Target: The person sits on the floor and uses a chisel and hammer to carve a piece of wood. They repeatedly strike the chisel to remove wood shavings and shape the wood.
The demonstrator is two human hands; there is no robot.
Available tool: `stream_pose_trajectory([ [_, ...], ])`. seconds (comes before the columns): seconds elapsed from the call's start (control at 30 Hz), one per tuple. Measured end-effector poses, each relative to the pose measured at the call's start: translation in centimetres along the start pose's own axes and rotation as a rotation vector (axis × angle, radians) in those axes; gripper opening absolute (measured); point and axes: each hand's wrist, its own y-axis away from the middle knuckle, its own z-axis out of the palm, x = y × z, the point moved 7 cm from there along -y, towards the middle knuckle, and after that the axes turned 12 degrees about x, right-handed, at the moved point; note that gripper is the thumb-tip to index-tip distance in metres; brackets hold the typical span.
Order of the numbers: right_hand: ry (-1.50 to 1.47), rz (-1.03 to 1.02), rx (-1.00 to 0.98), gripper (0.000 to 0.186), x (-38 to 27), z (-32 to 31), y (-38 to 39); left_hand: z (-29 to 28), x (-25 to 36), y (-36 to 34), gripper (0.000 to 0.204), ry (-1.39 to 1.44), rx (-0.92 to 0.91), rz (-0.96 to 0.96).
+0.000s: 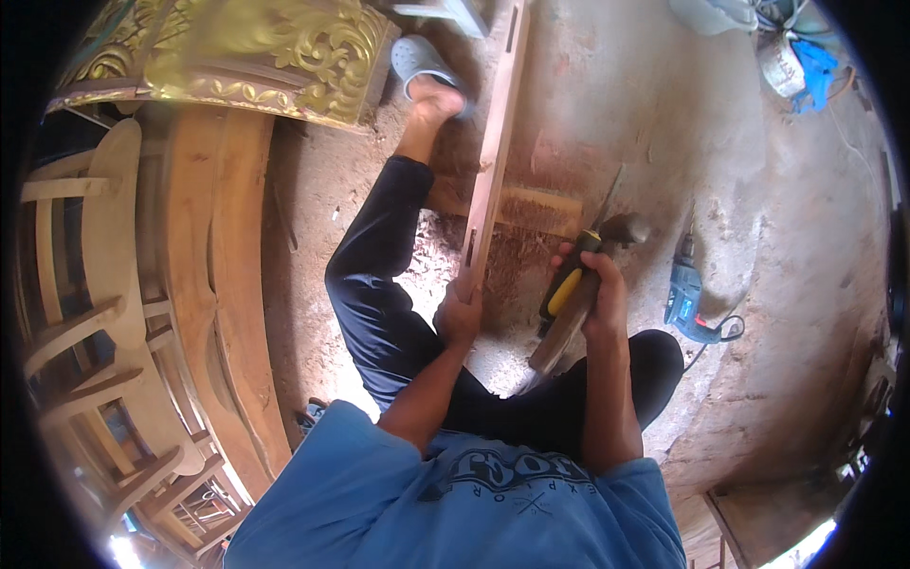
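My left hand (pixel 460 318) is closed round the near end of a long, pale wooden bar (pixel 491 166). Narrow slots are cut into the bar, one just beyond my fingers and another toward its far end. In my right hand (pixel 607 296) are two tools held together. One is a hammer (pixel 565 334) with a wooden handle and a dark head at the far side of my fist. The other is a chisel (pixel 567 286) with a black and yellow handle, its thin blade pointing away from me. The bar crosses a flat wooden board (pixel 540 211) on the floor.
A blue power drill (pixel 690 302) with a cord lies to the right. Carved gilded woodwork (pixel 322 57) stands at the far left, beside thick planks (pixel 232 237) and curved wooden frame parts (pixel 114 228). Wood shavings (pixel 502 266) litter the floor. My left foot wears a grey clog (pixel 424 62).
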Motion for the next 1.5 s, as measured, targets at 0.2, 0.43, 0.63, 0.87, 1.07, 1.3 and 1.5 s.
stream_pose_trajectory([
  [0.2,0.091,-0.044,-0.074,0.034,-0.5,1.4,-3.8,0.8,0.0,-0.5,0.047,0.191,0.063,0.049],
  [0.43,0.286,-0.114,0.012,0.037,2.0,1.0,-2.4,-0.9,0.4,-0.1,0.040,0.299,0.057,0.037],
  [0.63,0.490,-0.136,0.002,0.039,3.5,2.2,0.1,-0.2,-0.3,-0.4,0.039,0.474,0.036,0.032],
  [0.87,0.488,-0.166,0.018,0.037,4.5,2.6,4.2,0.4,-0.7,-0.7,0.041,0.504,0.093,0.005],
  [1.07,0.462,-0.121,-0.074,0.040,4.6,-0.3,6.5,2.1,-1.4,-1.2,0.046,0.444,-0.045,-0.022],
  [1.3,0.079,-0.112,-0.126,0.035,1.9,6.0,12.2,1.6,-5.0,-5.9,0.068,0.791,0.388,0.242],
  [1.5,0.763,-0.912,-0.152,0.035,-19.0,7.9,23.7,5.6,-8.5,-7.7,0.041,0.819,-0.269,-0.050],
])
